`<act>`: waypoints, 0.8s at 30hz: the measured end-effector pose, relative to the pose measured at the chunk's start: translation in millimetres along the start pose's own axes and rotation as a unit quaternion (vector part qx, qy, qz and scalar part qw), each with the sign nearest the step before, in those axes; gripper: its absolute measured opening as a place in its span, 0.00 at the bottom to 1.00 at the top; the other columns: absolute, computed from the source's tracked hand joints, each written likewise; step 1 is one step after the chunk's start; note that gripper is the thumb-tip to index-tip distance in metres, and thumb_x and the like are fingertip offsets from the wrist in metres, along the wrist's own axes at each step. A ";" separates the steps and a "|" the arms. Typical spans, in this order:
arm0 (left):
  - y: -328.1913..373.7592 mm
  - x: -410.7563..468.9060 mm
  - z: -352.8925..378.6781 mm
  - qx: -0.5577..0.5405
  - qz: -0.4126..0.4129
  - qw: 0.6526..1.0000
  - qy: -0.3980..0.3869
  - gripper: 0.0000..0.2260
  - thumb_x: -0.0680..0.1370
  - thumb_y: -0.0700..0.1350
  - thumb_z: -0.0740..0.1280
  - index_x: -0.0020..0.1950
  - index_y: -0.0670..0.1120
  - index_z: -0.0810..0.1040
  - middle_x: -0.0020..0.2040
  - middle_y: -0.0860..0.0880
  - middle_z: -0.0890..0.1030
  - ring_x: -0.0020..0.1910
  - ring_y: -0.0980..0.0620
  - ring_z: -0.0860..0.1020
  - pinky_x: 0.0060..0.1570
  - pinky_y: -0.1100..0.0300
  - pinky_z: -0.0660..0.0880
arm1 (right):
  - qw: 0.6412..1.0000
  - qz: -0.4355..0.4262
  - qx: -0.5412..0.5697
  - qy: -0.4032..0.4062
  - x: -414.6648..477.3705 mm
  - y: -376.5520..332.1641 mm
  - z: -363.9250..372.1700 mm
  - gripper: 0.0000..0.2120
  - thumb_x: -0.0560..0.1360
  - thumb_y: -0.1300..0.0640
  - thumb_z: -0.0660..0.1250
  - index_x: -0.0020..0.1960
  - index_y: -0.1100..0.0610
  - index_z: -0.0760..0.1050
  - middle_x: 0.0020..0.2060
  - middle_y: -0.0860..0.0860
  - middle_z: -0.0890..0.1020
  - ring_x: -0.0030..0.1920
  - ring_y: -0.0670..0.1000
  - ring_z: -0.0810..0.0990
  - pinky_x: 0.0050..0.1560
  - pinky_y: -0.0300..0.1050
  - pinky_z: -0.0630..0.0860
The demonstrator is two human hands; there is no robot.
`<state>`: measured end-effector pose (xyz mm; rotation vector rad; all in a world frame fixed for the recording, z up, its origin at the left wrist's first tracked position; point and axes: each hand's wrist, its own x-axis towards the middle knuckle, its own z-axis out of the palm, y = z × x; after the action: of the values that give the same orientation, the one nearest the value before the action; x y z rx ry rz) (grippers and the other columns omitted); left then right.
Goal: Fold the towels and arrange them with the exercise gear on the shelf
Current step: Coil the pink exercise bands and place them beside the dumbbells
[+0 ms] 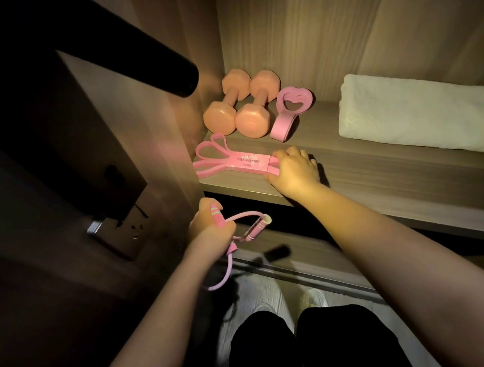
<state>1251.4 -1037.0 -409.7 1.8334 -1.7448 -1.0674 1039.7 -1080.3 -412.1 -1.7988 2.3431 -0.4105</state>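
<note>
Dim view down into a wooden closet shelf (382, 175). The right hand (292, 171) rests at the shelf's front edge, fingers curled over the right end of a pink resistance band (244, 162) in a printed sleeve; it appears to grip it, though the fingertips are hidden. The left hand (206, 226), below the shelf, grips a pink jump rope (219, 218) by one handle, the cord looping down. Behind the band lie two peach dumbbells (229, 107) side by side, a pink heart-shaped grip (290, 110) just beside them, and a folded white towel (420, 113) at the right.
</note>
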 end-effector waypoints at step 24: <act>25.9 -131.7 20.2 -0.187 0.071 0.963 -0.183 0.20 0.77 0.31 0.61 0.66 0.46 0.68 0.64 0.45 0.73 0.48 0.46 0.80 0.47 0.46 0.79 | 0.797 0.221 0.561 -0.019 -233.9 93.6 -34.3 0.02 0.78 0.62 0.62 0.48 0.59 0.73 0.39 0.56 0.83 0.37 0.51 0.83 0.45 0.50 0.78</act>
<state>1227.9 -909.4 -370.0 1.3224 -1.6851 -1.6258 1005.5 -828.4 -418.0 -0.6554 1.6814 -1.2882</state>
